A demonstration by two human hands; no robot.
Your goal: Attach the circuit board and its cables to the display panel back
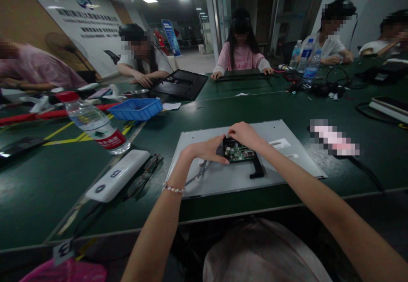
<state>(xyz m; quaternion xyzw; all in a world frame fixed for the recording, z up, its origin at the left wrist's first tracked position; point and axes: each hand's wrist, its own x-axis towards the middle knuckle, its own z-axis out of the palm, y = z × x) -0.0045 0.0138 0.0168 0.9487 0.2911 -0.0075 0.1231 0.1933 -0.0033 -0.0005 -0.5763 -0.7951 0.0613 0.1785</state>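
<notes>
"Where the two forearms converge, what lies between the hands?"

"A green circuit board (237,153) in a black frame (257,168), on a pale metal panel (223,184) straight ahead of the wearer. Its long side runs roughly left to right, as the panel's does, and one arm of the frame juts toward the near right."

"Which hand is closer to it?"

"Both are right at it. The left hand (211,149) covers its left end; the right hand (245,135) is over its far edge, a little farther from the wearer."

"How is the left one shaped?"

"Partly open, thumb stretched to the near left corner and fingers toward the far left one. It spans that end, but I can't tell if it grips. A thin grey cable (202,171) lies on the panel just to its left."

"And the right?"

"It reaches in from the near right, wrist bent, knuckles up, fingers curled together with their tips down at the far left corner, close to the left hand's fingers. Whether something small is pinched there, I can't tell."
</notes>
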